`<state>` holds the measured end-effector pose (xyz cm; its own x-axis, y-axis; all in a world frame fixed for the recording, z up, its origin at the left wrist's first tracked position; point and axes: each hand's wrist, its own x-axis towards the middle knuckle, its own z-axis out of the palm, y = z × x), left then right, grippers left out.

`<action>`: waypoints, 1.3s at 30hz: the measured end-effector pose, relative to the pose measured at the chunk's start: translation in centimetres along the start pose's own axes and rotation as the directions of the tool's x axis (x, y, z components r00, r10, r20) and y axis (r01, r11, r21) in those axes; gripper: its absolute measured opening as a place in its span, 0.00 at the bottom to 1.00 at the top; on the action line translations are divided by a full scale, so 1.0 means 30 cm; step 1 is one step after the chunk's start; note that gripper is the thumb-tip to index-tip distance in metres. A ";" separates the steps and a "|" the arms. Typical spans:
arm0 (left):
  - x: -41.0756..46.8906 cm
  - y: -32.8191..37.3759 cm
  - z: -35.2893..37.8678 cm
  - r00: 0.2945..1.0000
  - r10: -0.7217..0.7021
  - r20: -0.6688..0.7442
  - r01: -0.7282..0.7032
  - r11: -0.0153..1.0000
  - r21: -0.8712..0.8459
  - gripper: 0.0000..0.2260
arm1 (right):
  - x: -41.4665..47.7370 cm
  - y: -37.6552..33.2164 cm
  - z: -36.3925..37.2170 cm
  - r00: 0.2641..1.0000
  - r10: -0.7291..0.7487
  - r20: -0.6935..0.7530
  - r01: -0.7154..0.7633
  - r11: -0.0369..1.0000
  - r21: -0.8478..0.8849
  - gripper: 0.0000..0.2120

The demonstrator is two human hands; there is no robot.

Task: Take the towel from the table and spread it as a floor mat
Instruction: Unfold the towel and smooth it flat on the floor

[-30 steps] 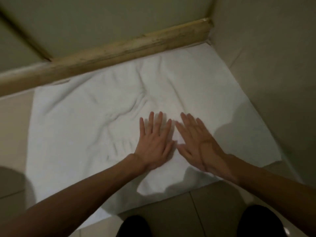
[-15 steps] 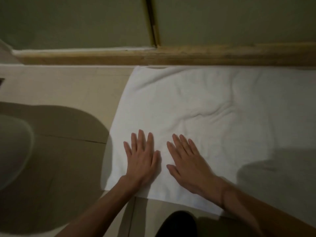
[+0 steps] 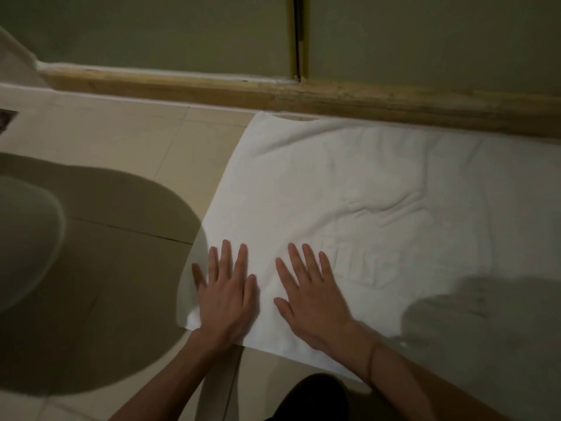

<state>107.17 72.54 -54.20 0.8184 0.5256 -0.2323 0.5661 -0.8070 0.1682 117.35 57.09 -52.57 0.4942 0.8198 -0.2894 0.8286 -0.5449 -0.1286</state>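
At the far left edge a pale rounded object [image 3: 27,244] is seen, too blurred and cropped to be identified, and a broad shadow is cast beside it across the tiled floor [image 3: 127,138]. The white towel [image 3: 379,177] is laid out flat on that floor. Its far edge is set against the wooden sill [image 3: 334,95] that runs along the foot of the wall. Its near left corner is pressed down by the left hand [image 3: 226,296], which is laid palm-down with the fingers straight and spread; the grip is apart and nothing is clasped. Just beside it, not touching, the right hand [image 3: 314,296] is placed flat on the towel in the same manner, fingers straight and fanned, its grip likewise apart. A thin band [image 3: 371,360] is worn on the right wrist. A dark-clothed knee [image 3: 315,396] is seen at the bottom edge, between the two forearms. Beyond the right hand, shallow creases are seen in the cloth toward its middle. At the right, a dark shadow is thrown over the towel's near part.
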 end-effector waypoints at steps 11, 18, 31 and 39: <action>0.212 0.269 -0.050 0.962 0.272 -0.026 -0.272 0.962 -0.013 0.31 | -0.004 0.204 -0.087 0.967 0.139 -0.214 -0.122 0.988 0.089 0.24; 0.456 0.614 -0.037 0.853 0.522 -0.027 -0.520 0.852 0.062 0.30 | 0.023 0.589 -0.130 0.893 0.382 -0.238 -0.378 0.924 0.064 0.26; 0.711 0.994 -0.022 0.716 0.694 0.069 -0.698 0.715 0.046 0.31 | 0.209 1.031 -0.155 0.836 0.519 -0.176 -0.519 0.853 0.052 0.29; 0.789 1.080 -0.001 0.610 0.779 0.145 -0.791 0.608 0.063 0.32 | 0.203 1.065 -0.108 0.842 0.506 -0.189 -0.512 0.859 0.021 0.32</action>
<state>144.89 58.85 -54.21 0.9259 -0.3468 -0.1497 -0.3095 -0.9237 0.2257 147.68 45.23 -55.37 0.8850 0.4473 -0.1294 0.4531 -0.8913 0.0175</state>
